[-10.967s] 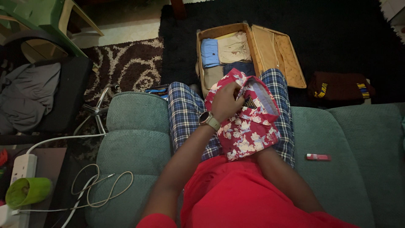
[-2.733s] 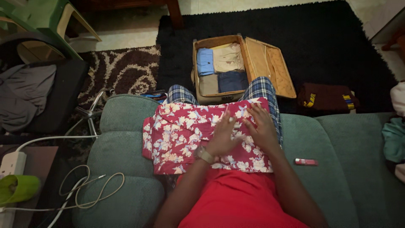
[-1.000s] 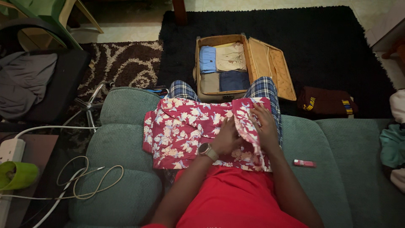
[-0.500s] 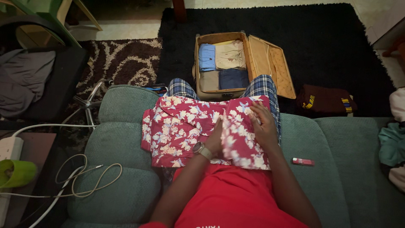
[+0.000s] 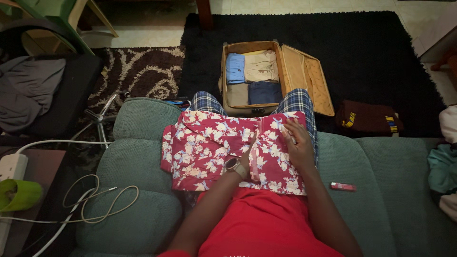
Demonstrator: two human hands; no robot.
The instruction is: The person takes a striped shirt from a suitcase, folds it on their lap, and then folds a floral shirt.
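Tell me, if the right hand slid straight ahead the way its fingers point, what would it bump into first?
The right hand lies flat on the red floral cotton shirt, fingers pointing forward. It would probably pass the shirt's far edge, then reach the open tan fabric suitcase; depth is unclear.

small red packet (image 5: 342,186) lies on green sofa (image 5: 395,190).

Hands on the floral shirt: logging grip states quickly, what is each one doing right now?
Left hand: mostly tucked under the folded flap of the red floral shirt; grip cannot be told.
Right hand: open, flat on the shirt.
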